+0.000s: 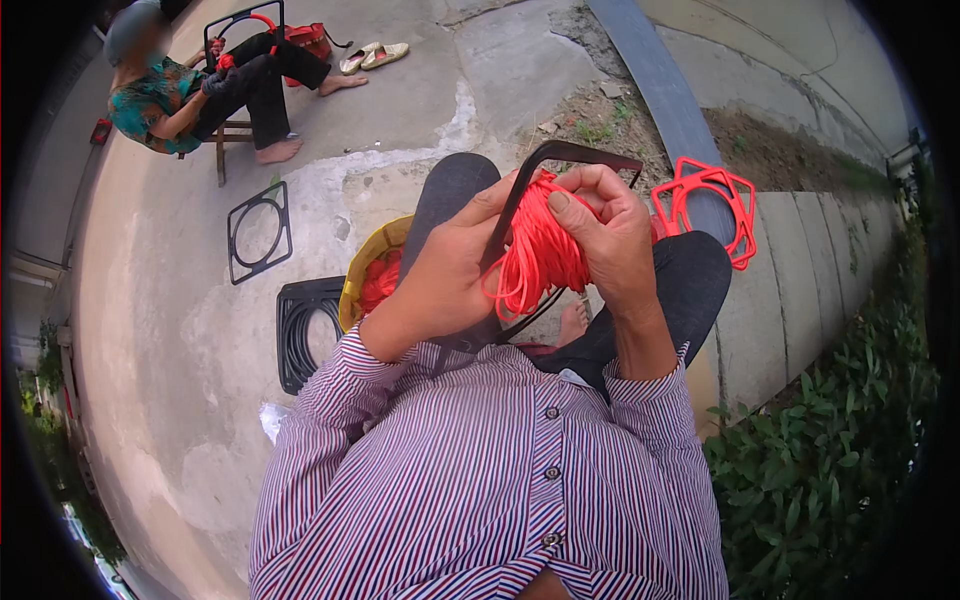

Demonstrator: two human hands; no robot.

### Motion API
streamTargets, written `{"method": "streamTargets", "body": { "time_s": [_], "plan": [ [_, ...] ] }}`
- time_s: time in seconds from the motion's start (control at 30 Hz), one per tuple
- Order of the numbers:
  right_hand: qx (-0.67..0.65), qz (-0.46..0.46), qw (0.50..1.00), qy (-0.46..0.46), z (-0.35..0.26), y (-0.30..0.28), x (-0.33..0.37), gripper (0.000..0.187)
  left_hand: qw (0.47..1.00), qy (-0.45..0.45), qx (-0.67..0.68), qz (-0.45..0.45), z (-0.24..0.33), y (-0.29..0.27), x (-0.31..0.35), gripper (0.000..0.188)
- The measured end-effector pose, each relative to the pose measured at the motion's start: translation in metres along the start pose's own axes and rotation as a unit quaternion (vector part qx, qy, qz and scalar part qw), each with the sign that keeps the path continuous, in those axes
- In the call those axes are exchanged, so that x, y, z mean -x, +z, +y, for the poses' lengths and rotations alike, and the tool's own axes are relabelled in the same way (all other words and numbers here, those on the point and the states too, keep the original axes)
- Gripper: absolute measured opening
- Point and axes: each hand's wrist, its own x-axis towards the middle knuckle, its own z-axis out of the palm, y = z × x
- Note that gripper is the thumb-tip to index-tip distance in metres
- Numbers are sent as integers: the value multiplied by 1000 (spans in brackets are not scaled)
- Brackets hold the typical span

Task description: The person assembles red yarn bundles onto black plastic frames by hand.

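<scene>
A thick bundle of bright red cord [545, 255] hangs in front of me over my lap, its lower loops loose. My left hand [445, 270] is closed at the left side of the bundle, its fingers round the side bar of a black frame [570, 150]. From the right, my right hand [620, 230] grips the upper part of the cord, thumb pressed on the strands and fingers curled behind. The black frame stands tilted between my knees, partly hidden by the cord and my hands.
A yellow container [375, 255] with red material stands by my left knee. Left of it are stacked black frames [310, 335] and a single black frame [258, 232]. Red frames [745, 215] lie beyond my right knee. A co-worker [165, 110] sits at the far left; bushes [820, 470] grow at right.
</scene>
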Motion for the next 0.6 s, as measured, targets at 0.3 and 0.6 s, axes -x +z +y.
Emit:
{"method": "streamTargets", "body": {
  "time_s": [0.3, 0.6],
  "plan": [
    [-495, -54, 852, 162, 66, -1, 10, 50, 980, -38, 180, -69, -1, -9, 0, 55],
    [-382, 119, 907, 129, 85, -32, 18, 42, 992, -52, 117, -2, -16, -14, 13, 36]
  ]
}}
